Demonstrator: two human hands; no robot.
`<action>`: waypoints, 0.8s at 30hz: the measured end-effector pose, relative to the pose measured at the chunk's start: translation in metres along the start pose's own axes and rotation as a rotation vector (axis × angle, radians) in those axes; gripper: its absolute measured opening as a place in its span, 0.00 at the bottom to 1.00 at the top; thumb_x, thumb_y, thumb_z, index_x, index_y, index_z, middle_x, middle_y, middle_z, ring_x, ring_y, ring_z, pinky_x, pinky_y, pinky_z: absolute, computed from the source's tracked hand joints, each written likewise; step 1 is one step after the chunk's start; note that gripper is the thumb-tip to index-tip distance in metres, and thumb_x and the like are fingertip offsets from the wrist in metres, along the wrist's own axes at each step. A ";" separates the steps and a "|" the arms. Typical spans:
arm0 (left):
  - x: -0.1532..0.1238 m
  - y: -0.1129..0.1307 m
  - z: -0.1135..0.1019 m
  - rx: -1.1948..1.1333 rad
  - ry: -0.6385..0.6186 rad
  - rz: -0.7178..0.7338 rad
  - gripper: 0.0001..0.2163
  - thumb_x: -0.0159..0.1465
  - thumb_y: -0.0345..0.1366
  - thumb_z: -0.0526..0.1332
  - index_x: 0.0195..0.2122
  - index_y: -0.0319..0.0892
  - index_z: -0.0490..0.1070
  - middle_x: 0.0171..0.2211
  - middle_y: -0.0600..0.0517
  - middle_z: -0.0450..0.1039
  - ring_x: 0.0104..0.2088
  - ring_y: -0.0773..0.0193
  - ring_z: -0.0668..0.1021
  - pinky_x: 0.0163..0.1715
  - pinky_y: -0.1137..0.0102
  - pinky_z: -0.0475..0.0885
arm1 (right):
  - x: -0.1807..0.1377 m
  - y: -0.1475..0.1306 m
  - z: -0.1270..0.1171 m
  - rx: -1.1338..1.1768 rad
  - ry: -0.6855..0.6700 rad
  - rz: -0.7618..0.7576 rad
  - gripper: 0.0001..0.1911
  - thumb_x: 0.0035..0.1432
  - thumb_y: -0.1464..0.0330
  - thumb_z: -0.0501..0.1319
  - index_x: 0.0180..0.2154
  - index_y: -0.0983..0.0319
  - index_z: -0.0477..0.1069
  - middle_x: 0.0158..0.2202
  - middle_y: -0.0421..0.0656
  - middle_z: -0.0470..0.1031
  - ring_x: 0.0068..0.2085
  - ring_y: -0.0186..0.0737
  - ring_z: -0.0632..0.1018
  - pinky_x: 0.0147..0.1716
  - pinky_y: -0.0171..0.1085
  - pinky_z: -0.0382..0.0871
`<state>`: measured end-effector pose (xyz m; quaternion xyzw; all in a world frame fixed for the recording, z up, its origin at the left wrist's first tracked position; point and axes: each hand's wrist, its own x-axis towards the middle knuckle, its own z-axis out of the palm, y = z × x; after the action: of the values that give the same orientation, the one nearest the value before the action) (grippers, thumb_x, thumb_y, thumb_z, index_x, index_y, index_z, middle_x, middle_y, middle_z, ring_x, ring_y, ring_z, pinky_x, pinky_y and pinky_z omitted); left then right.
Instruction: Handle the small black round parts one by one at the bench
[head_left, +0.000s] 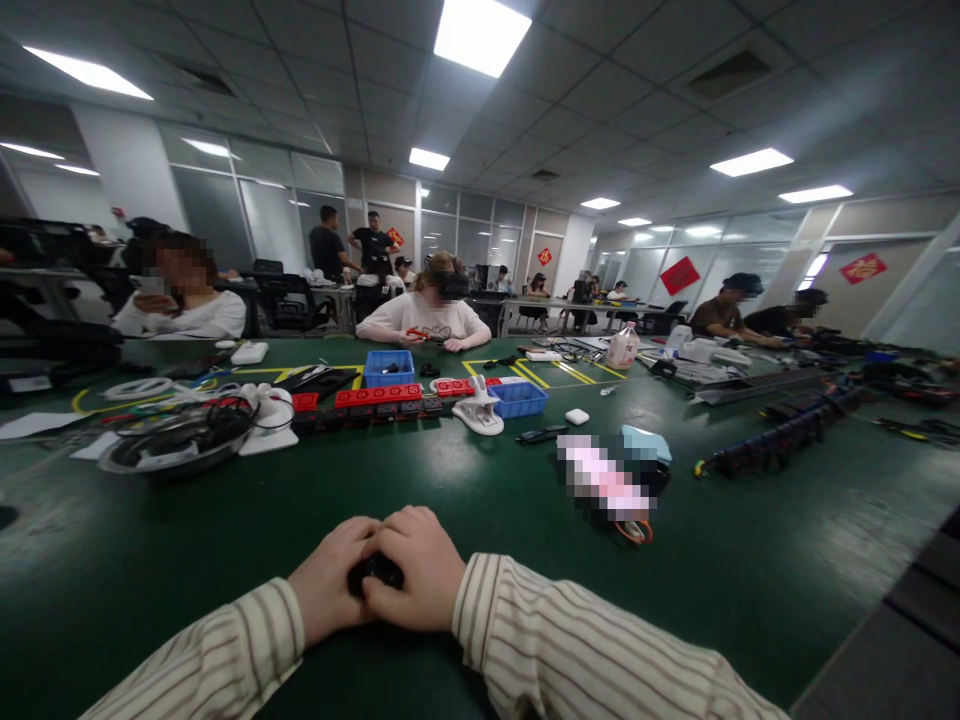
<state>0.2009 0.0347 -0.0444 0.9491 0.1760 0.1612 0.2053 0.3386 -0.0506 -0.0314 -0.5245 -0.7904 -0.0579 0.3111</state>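
Observation:
Both of my hands rest together on the green table [465, 500] near its front edge. My left hand [330, 580] and my right hand [416, 575] are curled round a small black object [375, 572] held between them; only a dark patch of it shows between the fingers. Striped sleeves cover both forearms. The nearest other things are a blurred pink and white item [604, 480] to the right and a round black tray of cables [176, 445] to the left.
Across the table lie a row of red and black blocks [379, 398], two blue bins [388, 366], a white clamp-like part [480, 410] and a bottle [622, 348]. People sit at the far side and at the right. A dark keyboard-like strip [780, 432] lies at the right.

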 end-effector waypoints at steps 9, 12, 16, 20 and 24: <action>0.001 -0.009 -0.001 -0.073 -0.085 0.095 0.15 0.46 0.32 0.61 0.38 0.44 0.71 0.42 0.50 0.67 0.45 0.56 0.69 0.49 0.62 0.65 | 0.001 0.006 0.001 0.166 -0.009 -0.188 0.08 0.44 0.69 0.54 0.31 0.61 0.66 0.31 0.42 0.72 0.37 0.37 0.70 0.39 0.37 0.60; 0.000 -0.013 0.001 -0.059 -0.056 0.094 0.20 0.46 0.34 0.62 0.42 0.44 0.69 0.44 0.49 0.67 0.46 0.54 0.69 0.50 0.60 0.64 | 0.000 0.007 0.000 0.212 -0.016 -0.211 0.09 0.47 0.69 0.52 0.33 0.62 0.65 0.33 0.42 0.72 0.39 0.38 0.70 0.42 0.38 0.60; -0.004 -0.020 0.007 -0.046 -0.021 0.073 0.32 0.43 0.51 0.65 0.49 0.44 0.64 0.46 0.48 0.66 0.46 0.51 0.69 0.50 0.56 0.64 | 0.000 0.008 -0.001 0.199 0.034 -0.102 0.16 0.50 0.60 0.56 0.40 0.62 0.63 0.35 0.43 0.70 0.39 0.39 0.69 0.42 0.39 0.60; -0.004 -0.020 0.009 0.092 0.059 0.071 0.38 0.39 0.59 0.64 0.50 0.45 0.63 0.46 0.46 0.68 0.47 0.48 0.69 0.54 0.49 0.56 | 0.001 0.009 0.001 0.094 0.047 0.033 0.24 0.49 0.51 0.58 0.38 0.63 0.63 0.35 0.43 0.68 0.37 0.40 0.67 0.39 0.39 0.59; -0.002 -0.012 0.004 0.164 0.093 0.066 0.22 0.47 0.51 0.62 0.40 0.43 0.69 0.38 0.49 0.71 0.41 0.53 0.72 0.54 0.51 0.56 | 0.002 0.006 0.000 -0.015 -0.028 0.086 0.22 0.47 0.50 0.60 0.33 0.62 0.65 0.32 0.41 0.67 0.35 0.38 0.66 0.36 0.38 0.58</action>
<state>0.1974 0.0431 -0.0539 0.9595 0.1667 0.1966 0.1133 0.3432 -0.0470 -0.0315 -0.5612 -0.7708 -0.0432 0.2983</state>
